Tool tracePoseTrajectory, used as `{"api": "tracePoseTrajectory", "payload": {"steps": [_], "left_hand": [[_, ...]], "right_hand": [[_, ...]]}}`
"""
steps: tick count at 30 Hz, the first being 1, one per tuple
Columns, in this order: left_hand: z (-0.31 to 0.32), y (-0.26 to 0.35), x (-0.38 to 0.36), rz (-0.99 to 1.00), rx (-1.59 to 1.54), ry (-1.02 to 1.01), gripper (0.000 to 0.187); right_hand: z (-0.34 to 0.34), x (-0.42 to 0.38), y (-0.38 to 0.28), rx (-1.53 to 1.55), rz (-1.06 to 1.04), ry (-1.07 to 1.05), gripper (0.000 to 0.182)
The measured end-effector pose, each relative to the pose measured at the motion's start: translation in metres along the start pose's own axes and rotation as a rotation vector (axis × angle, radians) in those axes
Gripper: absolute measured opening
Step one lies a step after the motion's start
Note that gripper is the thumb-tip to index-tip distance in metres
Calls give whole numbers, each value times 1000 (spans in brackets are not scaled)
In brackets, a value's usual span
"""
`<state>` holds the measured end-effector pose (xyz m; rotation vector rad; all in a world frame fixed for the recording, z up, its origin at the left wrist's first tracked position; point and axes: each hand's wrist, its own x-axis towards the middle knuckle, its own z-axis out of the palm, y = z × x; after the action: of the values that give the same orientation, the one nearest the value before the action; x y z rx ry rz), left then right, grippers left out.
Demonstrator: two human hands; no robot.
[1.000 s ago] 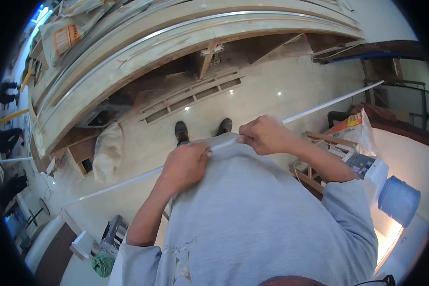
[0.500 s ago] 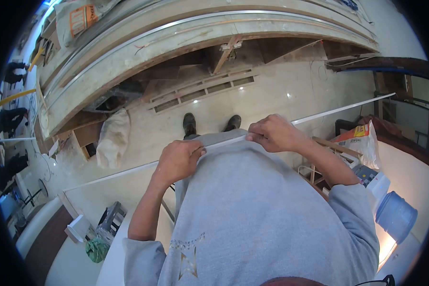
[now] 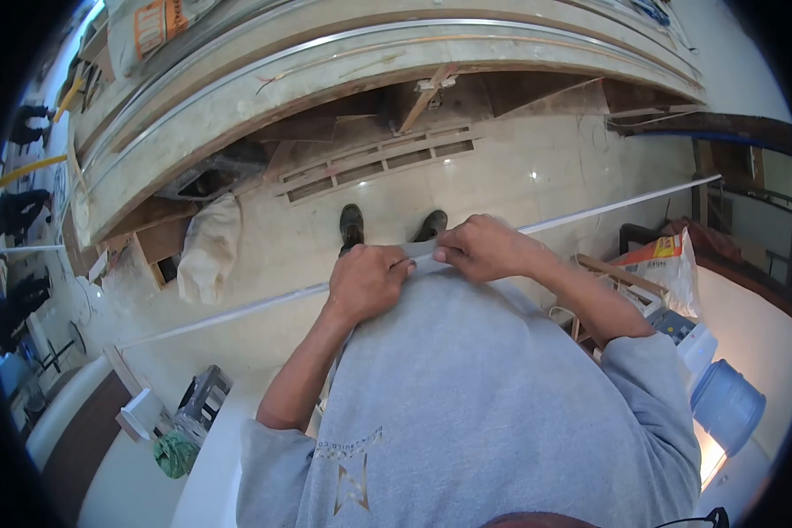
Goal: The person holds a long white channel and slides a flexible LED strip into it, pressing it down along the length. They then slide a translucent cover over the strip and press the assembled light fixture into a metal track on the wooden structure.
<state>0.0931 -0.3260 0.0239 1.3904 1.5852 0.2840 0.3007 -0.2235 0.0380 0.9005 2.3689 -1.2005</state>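
Note:
A long, thin white strip [image 3: 238, 312] runs across the front of my body at waist height, its left part lower in the view than its right. My left hand [image 3: 368, 280] is closed around it, fingers curled and thumb pointing inward. Just to the right, my right hand [image 3: 487, 246] pinches the same strip, thumb toward the other hand. Only a short length shows between the two hands, close against my grey shirt [image 3: 484, 387]. Both ends of the strip reach far out to the sides.
Ahead stands a long workbench [image 3: 343, 84] bearing metal strips and a printed sack [image 3: 154, 26]. A slatted wooden frame [image 3: 383, 165] and a pale sack [image 3: 209, 251] lie beneath its edge. At right are another bag [image 3: 669, 268] and a blue water bottle [image 3: 729, 405]; a grey stool [image 3: 204, 400] is at left.
My hands have come closer together on the strip: the left has moved right and slightly up, the right a little to the left. Both stay closed on it.

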Motion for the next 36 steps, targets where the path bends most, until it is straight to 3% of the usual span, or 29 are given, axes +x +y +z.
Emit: {"api": "tracePoseTrajectory", "payload": {"steps": [8,12,18,23,26,28,32,36], "left_hand": [[-3,-8,-8,35,-123,-83,21],[-1,-7,-14,3,-91,-41,20],[5,-22,-15,-21,-62,31,18],[-5,-38,-23,50,-113,42,18],[-38,-44,-29,62,-146,-22,19],[-72,-60,-44,-20,-92,-168,19],[-127,-74,-71,-81,-39,-175,15],[-178,-81,-83,141,170,-114,12]], "right_hand": [[18,4,-7,54,-59,33,24],[27,4,-9,35,-138,130,21],[40,15,-20,-26,-95,182,20],[33,28,-41,-42,-78,45,21],[31,36,-53,-13,-104,63,21],[30,38,-60,-20,-98,78,21],[19,45,-81,20,-91,130,16],[-2,65,-112,87,-178,99,15]]}}
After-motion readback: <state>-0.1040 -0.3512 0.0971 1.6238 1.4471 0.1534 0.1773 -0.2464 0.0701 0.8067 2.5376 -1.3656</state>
